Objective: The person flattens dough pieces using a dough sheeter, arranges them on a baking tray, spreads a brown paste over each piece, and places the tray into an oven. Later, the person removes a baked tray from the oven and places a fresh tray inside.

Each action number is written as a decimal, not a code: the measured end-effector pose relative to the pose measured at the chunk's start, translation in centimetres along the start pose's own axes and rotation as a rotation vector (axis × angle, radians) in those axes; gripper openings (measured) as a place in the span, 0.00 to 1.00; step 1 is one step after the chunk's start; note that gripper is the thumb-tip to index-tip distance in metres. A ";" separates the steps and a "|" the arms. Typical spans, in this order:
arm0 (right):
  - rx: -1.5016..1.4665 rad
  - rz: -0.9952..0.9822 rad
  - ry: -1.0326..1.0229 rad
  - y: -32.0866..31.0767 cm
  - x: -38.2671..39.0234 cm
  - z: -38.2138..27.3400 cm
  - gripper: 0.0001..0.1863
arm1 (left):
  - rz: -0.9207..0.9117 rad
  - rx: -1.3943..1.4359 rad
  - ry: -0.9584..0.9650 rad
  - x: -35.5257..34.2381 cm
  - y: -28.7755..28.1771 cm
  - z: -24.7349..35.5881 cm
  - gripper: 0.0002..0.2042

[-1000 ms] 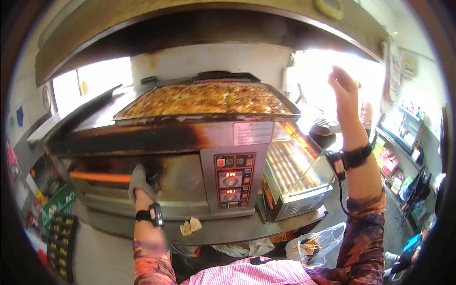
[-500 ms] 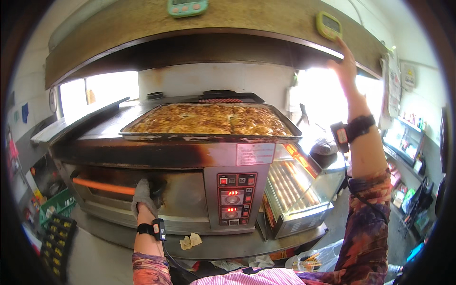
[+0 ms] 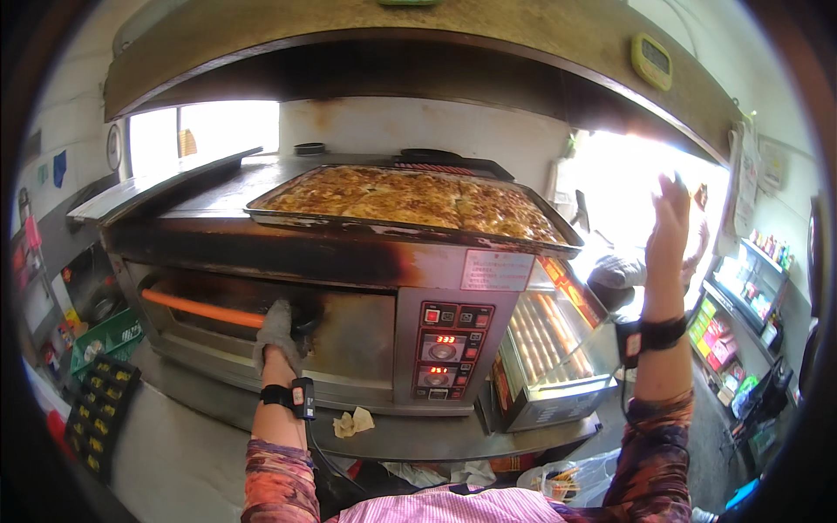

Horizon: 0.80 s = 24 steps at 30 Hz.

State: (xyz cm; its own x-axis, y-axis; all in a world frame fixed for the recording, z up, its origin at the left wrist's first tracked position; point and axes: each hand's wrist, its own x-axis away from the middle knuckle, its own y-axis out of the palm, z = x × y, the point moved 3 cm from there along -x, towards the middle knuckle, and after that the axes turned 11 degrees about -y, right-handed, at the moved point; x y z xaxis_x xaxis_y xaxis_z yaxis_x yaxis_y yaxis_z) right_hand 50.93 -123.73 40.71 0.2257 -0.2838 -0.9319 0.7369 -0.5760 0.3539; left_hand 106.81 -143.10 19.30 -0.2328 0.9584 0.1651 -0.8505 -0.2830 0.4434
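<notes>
My left hand (image 3: 280,333), in a thick grey glove, is closed around the orange handle (image 3: 202,305) of the deck oven (image 3: 349,349), near the handle's right end. The oven door looks closed. My right hand (image 3: 670,220) is bare and raised before the bright window, fingers stretched upward and holding nothing; glare washes out its edges. Just above and apart from it, a yellow-green timer (image 3: 652,62) hangs on the hood's front (image 3: 488,30). A large baking tray (image 3: 410,228) lies on top of the oven, filled with a browned, cut flatbread (image 3: 384,197).
Right of the oven's control panel (image 3: 447,350) stands a glass-sided roller warmer (image 3: 549,349) with rows of rollers. Crumpled paper (image 3: 353,424) lies on the counter ledge. A green crate (image 3: 105,340) and a black slotted tray (image 3: 102,414) are at the left. Plastic bags (image 3: 575,478) hang below the counter.
My right hand has come down from the yellow-green timer and away from it. My left hand keeps its hold on the oven handle. The view has shifted slightly.
</notes>
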 end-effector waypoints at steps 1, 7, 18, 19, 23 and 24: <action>-0.162 0.012 -0.007 -0.6 2.3 -0.4 0.27 | 0.004 0.044 -0.004 0.0 0.0 0.0 0.21; -0.374 0.168 0.548 -4.2 19.3 1.0 0.27 | -0.010 0.127 0.017 -1.0 -0.5 -0.3 0.22; -0.033 0.504 1.581 -18.7 47.5 -4.5 0.23 | -0.194 0.244 -0.432 -6.2 -5.3 -16.7 0.24; 0.002 0.525 1.593 -20.0 48.3 -5.4 0.22 | -0.282 0.353 -0.502 -6.4 -5.5 -19.5 0.24; 0.061 0.555 1.619 -23.2 49.5 -8.9 0.19 | -0.334 0.474 -0.679 -6.9 -4.2 -28.7 0.20; 0.107 0.563 1.629 -23.7 49.4 -9.8 0.19 | -0.275 0.516 -0.618 -6.5 -4.1 -30.3 0.20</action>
State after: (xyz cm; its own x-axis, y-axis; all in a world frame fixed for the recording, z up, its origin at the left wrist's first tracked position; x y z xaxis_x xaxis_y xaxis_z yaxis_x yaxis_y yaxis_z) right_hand 50.85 -116.63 -14.53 0.8319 0.5148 0.2070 0.3201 -0.7499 0.5789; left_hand 97.51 -147.08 -10.23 0.3775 0.8455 0.3776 -0.4824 -0.1685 0.8596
